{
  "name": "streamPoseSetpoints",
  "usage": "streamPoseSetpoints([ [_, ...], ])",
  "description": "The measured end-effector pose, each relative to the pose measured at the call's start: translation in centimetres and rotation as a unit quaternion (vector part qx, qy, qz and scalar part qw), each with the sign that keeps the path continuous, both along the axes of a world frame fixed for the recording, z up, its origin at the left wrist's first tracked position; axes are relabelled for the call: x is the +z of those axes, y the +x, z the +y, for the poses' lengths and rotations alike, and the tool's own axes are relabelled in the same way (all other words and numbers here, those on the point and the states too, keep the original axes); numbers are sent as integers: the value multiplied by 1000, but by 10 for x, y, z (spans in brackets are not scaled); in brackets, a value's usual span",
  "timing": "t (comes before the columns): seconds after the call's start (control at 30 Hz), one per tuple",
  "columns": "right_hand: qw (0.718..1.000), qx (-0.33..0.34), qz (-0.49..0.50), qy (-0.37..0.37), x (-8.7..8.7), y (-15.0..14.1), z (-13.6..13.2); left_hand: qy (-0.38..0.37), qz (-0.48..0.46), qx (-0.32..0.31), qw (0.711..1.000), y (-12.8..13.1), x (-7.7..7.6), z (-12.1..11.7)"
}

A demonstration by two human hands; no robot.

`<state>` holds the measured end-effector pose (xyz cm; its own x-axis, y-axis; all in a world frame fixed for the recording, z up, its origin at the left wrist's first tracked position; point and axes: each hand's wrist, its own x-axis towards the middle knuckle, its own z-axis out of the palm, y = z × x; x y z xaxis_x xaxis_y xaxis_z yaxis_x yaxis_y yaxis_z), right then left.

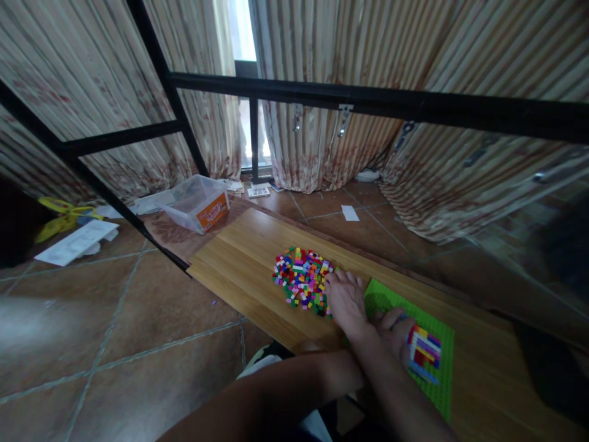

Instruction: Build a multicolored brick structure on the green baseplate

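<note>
My forearms cross, the right one lying over the left. My right hand (346,299) is at the right edge of a pile of small coloured toy bricks (301,276), its fingers bent down and drawn together. Whatever is between those fingertips is hidden. My left hand (393,334) rests on a green studded baseplate (442,387), fingers apart, beside a block of bricks in coloured rows (426,350) fixed to the plate. The left palm and part of the fingers are covered by the right arm and blurred.
The pile and plate lie on a long wooden table (248,245). Beyond its left end stands a clear plastic bin (193,199) with an orange label. A black metal frame (294,92) crosses before striped curtains (313,49). White packaging (76,242) lies on the tiled floor (138,319).
</note>
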<state>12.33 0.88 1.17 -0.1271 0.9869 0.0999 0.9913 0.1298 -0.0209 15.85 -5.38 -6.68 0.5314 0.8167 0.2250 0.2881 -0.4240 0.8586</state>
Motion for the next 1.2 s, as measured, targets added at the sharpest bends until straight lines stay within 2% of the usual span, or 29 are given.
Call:
streamPoseSetpoints([
  [0.1,999,-9,44,3,-3,3,0,-10,5,-2,1000,-4,5,0],
  [0.2,991,-13,132,24,-8,6,0,0,2,-4,1000,-7,8,-2],
  [0.3,966,-29,251,58,-9,9,-2,8,2,-3,1000,-10,10,-3],
  [0.4,926,-41,366,85,-9,12,-6,12,4,-7,1000,-14,13,-2],
  [0.47,879,-55,467,80,-10,13,-7,23,10,-11,1000,-17,16,-2],
  [0.57,765,-108,635,24,-14,12,-8,51,13,-29,998,-22,18,0],
  [0.63,708,-136,693,-9,-18,11,-6,61,13,-41,997,-23,16,1],
  [0.8,647,-124,752,-22,-17,11,-2,82,26,-39,996,-21,3,1],
  [0.97,532,-109,837,-61,-9,13,-3,103,15,-55,993,-23,-2,1],
  [1.03,518,-122,844,-73,-7,13,-4,108,27,-55,992,-25,-1,0],
  [1.2,535,-138,831,-66,-7,11,-5,133,107,-55,984,-24,-4,1],
])
